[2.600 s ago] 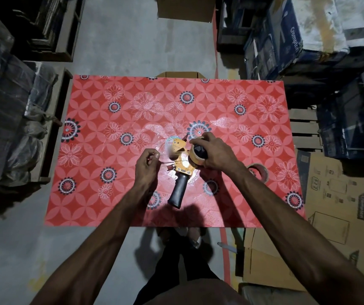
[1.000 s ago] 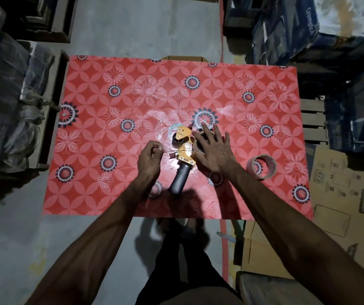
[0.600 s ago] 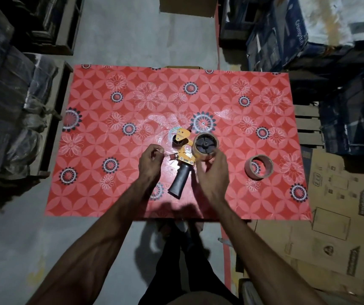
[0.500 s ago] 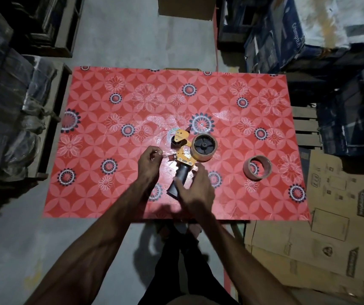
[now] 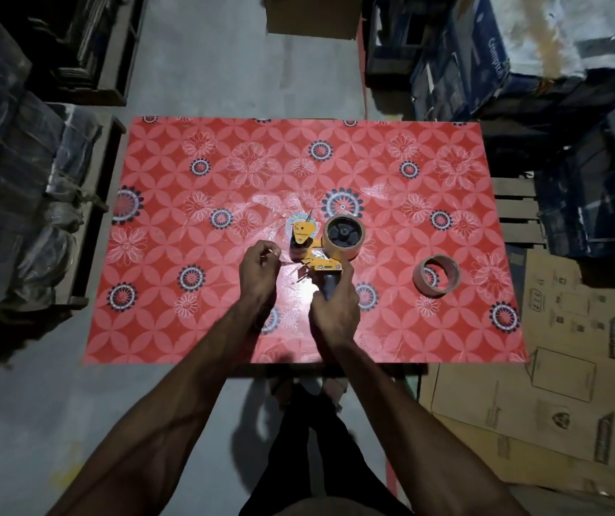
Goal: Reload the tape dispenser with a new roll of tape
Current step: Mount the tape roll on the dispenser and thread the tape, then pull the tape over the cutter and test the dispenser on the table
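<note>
Gripping the black handle of the tape dispenser point(image 5: 313, 251), the right hand point(image 5: 335, 307) is wrapped tight around it, while the left hand point(image 5: 259, 268) pinches the clear tape end with fingers narrowed.

The orange dispenser lies near the middle of the red patterned table point(image 5: 186, 329); the new tape roll point(image 5: 343, 233) sits on its hub at the dispenser's 2 o'clock. An empty cardboard core point(image 5: 436, 276) stands well apart at the dispenser's 3 o'clock.

an orange tape dispenser point(image 5: 311, 251) lies flat on the table, a tan roll point(image 5: 343, 237) seated on its black hub.
</note>
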`<move>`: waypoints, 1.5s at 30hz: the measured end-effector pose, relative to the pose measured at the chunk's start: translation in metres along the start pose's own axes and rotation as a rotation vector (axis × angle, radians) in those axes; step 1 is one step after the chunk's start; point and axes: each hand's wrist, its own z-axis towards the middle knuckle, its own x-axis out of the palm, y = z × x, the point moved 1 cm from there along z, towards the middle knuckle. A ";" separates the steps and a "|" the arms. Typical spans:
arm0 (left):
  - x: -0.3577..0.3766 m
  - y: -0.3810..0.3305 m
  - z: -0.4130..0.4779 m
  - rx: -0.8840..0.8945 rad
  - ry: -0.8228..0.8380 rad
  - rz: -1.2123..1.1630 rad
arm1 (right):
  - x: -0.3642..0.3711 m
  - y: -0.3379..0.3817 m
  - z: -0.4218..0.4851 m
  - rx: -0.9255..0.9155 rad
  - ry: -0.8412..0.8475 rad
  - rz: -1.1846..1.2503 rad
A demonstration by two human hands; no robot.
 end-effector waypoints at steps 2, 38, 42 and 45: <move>0.001 -0.004 -0.006 0.019 -0.006 0.009 | -0.007 -0.001 0.001 -0.030 0.008 -0.029; -0.024 -0.046 -0.042 0.167 0.284 0.222 | -0.074 -0.031 0.000 -0.055 0.336 -0.002; -0.023 -0.049 -0.043 0.163 0.284 0.236 | -0.081 -0.029 0.005 -0.117 0.411 0.000; -0.022 -0.049 -0.045 0.161 0.277 0.247 | -0.083 -0.029 0.006 -0.132 0.416 0.005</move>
